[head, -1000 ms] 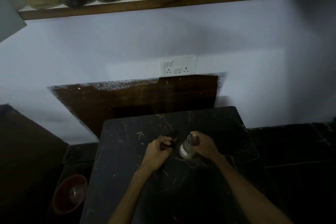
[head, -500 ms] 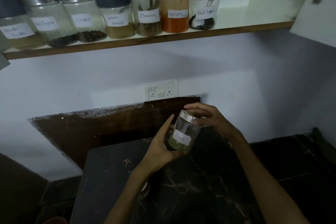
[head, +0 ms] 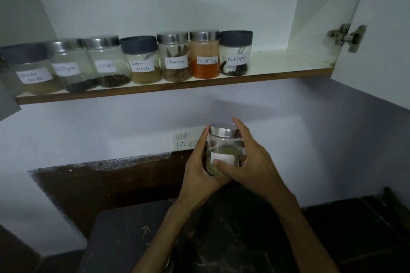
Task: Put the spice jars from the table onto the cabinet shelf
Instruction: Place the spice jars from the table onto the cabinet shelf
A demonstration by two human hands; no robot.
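Open white cabinet [head: 319, 17] fills the top of view, well above both hands; its door hinge [head: 345, 36] sits up and right of them. The shelf [head: 288, 63] has a brown wood-look front edge and a smooth pale top, bare to the right of the jar row, up and right of the hands.

Change: a second ago we had the jar low on the counter [head: 124, 235]; now it's lifted clear, upright, up by the wall socket [head: 184, 143]. We read that as mid-carry, placing not yet done, and the bare shelf end looks like the likely spot.

Seven jars already shelved above the hands, touching side by side: clear round glass, metal or dark grey lids, white handwritten labels. We can read Cloves [head: 106, 65], Garam Masala [head: 140, 61], Cinnamon [head: 175, 57], red chilli powder [head: 205, 55], Black Pepper [head: 236, 54]; the far-left two are blurred.

Counter below the hands is dark stone, veined, matte in this low light.

Left hand [head: 199, 170] wraps the held jar's [head: 224, 153] left side and base, fingers closed on it. Right hand [head: 250, 162] cups the right side, thumb across the label, index finger by the lid. The jar is clear glass with a shiny steel lid, greenish dry contents and a white label we can't read.
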